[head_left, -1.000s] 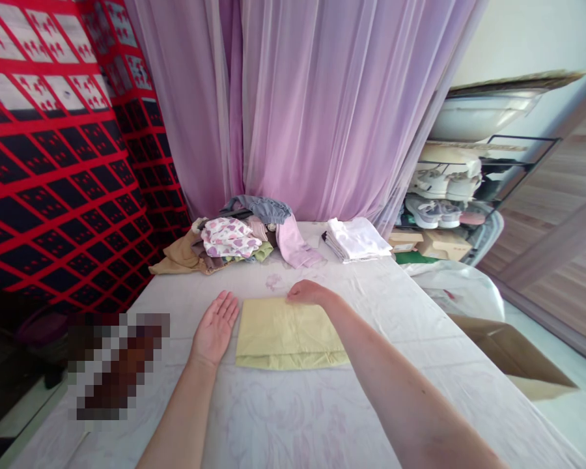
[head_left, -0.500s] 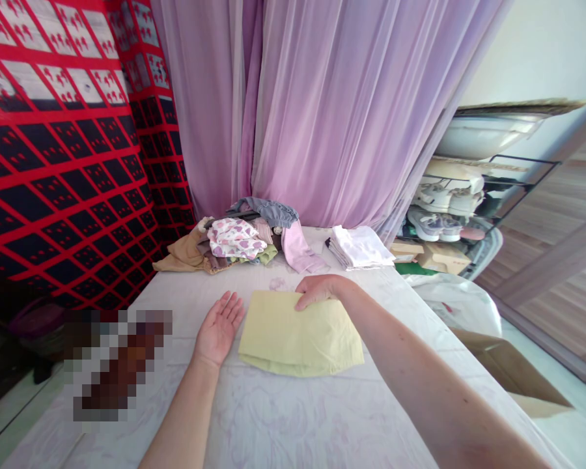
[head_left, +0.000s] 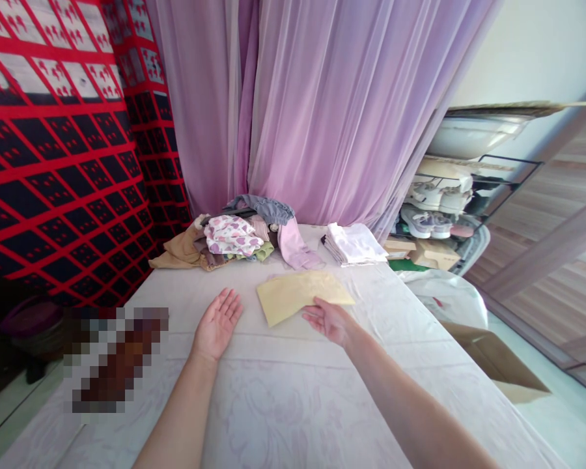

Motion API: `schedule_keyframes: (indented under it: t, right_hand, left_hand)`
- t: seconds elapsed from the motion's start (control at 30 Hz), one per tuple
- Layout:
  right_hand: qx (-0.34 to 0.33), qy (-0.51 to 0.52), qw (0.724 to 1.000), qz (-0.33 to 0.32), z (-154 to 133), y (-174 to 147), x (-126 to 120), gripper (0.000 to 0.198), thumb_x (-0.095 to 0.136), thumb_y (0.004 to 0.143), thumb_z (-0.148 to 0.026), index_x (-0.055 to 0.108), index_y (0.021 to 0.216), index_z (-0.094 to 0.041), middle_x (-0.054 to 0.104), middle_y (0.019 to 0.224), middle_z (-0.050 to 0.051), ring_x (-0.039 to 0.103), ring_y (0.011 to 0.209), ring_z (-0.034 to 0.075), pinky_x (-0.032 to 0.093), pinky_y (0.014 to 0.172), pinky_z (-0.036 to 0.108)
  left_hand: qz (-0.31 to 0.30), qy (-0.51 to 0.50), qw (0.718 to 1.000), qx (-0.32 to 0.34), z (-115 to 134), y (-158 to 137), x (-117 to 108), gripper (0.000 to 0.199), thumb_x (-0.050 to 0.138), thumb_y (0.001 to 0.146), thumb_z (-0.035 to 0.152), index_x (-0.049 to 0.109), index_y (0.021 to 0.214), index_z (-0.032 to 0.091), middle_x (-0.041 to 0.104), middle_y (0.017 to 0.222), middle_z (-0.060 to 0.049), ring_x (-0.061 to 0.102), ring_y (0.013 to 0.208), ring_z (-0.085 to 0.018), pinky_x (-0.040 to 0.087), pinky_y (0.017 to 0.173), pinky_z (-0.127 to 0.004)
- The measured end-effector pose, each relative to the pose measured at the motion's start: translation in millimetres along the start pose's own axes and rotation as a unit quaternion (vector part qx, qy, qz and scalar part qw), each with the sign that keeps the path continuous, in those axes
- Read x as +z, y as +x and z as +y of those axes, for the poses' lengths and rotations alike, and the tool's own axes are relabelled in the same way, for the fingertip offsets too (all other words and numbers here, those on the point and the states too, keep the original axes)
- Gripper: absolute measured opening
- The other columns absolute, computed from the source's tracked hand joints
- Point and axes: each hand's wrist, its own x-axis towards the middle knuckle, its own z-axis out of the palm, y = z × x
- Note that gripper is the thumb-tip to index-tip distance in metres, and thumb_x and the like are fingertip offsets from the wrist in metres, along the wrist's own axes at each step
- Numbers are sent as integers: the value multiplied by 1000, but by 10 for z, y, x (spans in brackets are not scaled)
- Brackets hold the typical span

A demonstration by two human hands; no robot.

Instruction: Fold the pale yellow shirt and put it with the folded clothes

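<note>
A pale yellow folded garment [head_left: 293,293] lies on the bed in front of me, its near left corner hanging lower than the rest. My right hand [head_left: 329,320] has the near edge of this garment between thumb and fingers, palm turned partly up. What kind of garment it is, I cannot make out. To its left, my left hand [head_left: 219,324] rests palm up with fingers stretched out, holding nothing and apart from the cloth.
A heap of loose clothes [head_left: 234,236] sits at the bed's far edge, with a neat stack of folded white clothes [head_left: 355,244] to its right. Purple curtains [head_left: 317,111] hang behind. Off the bed's right side are a shoe rack [head_left: 505,184] and an open cardboard box [head_left: 498,358].
My right hand has gone from the garment's far edge to its near edge, palm now turned up. The yellow garment has become narrower, its near part folded away from me. My left hand stays nearly still.
</note>
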Motion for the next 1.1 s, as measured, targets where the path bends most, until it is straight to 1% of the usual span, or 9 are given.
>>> schedule_keyframes:
  t: [0.13, 0.23, 0.3, 0.37, 0.5, 0.6, 0.7, 0.93, 1.1]
  right_hand:
    - [41, -90, 993, -65, 235, -88, -118, 32, 43, 97, -43, 61, 90, -17, 74, 91, 9, 67, 66, 12, 48, 53, 19]
    - [-26, -246, 969, -25, 168, -76, -266, 25, 48, 93, -35, 61, 82, -17, 73, 86, 8, 63, 60, 11, 41, 49, 19]
    - [-110, -381, 917, 34, 107, -42, -401, 18, 52, 88, -29, 62, 78, -18, 72, 81, 6, 63, 62, 13, 41, 52, 21]
    - [-204, -502, 834, 108, 88, -7, -544, 12, 55, 85, -26, 64, 85, -19, 71, 85, 5, 65, 74, 17, 45, 63, 26]
    - [-346, -624, 672, 201, 188, 60, -719, 46, 60, 79, -24, 57, 125, -21, 59, 129, 12, 56, 115, 26, 42, 93, 38]
    - [-396, -665, 604, 190, 257, 156, -701, 58, 57, 80, -21, 48, 138, -19, 43, 148, 14, 40, 133, 28, 31, 106, 43]
    - [-416, -694, 564, 166, 206, 298, -665, 54, 49, 85, -12, 51, 138, -21, 42, 150, 11, 36, 137, 26, 23, 112, 43]
    - [-453, -684, 564, 95, 11, 281, -779, 39, 44, 91, -12, 69, 117, -27, 64, 127, 7, 53, 119, 23, 33, 104, 38]
    - [-469, -678, 565, 25, 307, -126, -819, 35, 47, 88, -13, 72, 108, -27, 70, 110, 7, 58, 104, 21, 41, 91, 33]
  left_hand:
    - [-8, 25, 1000, 11, -15, 19, -19, 26, 45, 93, 24, 67, 105, 19, 63, 127, -9, 62, 113, -17, 44, 106, -41]
    - [-23, 103, 993, 57, -89, 39, -36, 20, 56, 87, 23, 66, 105, 21, 64, 124, -9, 61, 113, -19, 44, 105, -41]
    - [-43, 224, 966, 119, -189, 12, -19, 23, 66, 80, 24, 66, 103, 22, 66, 117, -9, 61, 112, -22, 43, 105, -43]
    - [-85, 396, 890, 208, -328, -62, 31, 28, 73, 71, 22, 67, 99, 22, 66, 111, -8, 59, 111, -25, 40, 105, -45]
    - [-152, 678, 628, 351, -636, -253, 200, 37, 72, 69, 19, 65, 105, 26, 62, 117, -7, 54, 114, -28, 38, 104, -46]
    - [-150, 781, 485, 364, -776, -294, 339, 34, 65, 77, 19, 62, 111, 25, 61, 113, -8, 54, 109, -27, 39, 98, -44]
    - [-162, 829, 403, 353, -766, -226, 461, 29, 57, 83, 14, 62, 110, 23, 62, 104, -9, 56, 100, -26, 40, 91, -41]
    - [-231, 815, 388, 364, -403, -122, 574, 26, 48, 89, 15, 70, 95, 27, 65, 93, -9, 55, 91, -24, 39, 87, -38]
    - [-263, 782, 426, 372, -304, -255, 144, 25, 51, 88, 19, 72, 97, 29, 68, 91, -7, 56, 91, -24, 42, 88, -38]
